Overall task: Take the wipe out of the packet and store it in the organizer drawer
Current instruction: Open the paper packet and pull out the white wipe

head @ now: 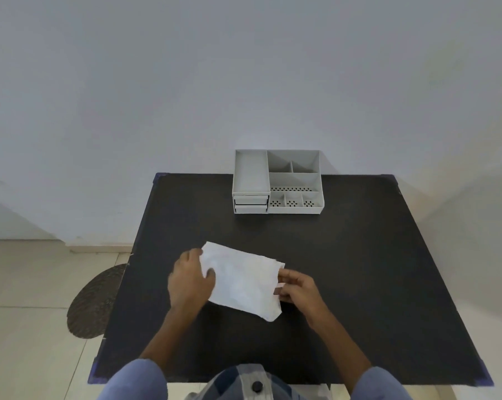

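A white wipe [242,280] is spread out flat above the black table [359,269], slanting from upper left to lower right. My left hand [190,280] grips its left edge, thumb on top. My right hand [297,287] pinches the right edge, and a small dark and white piece, maybe the packet, shows between those fingers. A light grey organizer [277,181] stands at the far edge of the table; its two small drawers [249,204] at the front left are closed.
The organizer has several open compartments on top, some with perforated floors. A white wall rises right behind the table. On the tiled floor to the left lies a dark round mat [95,301].
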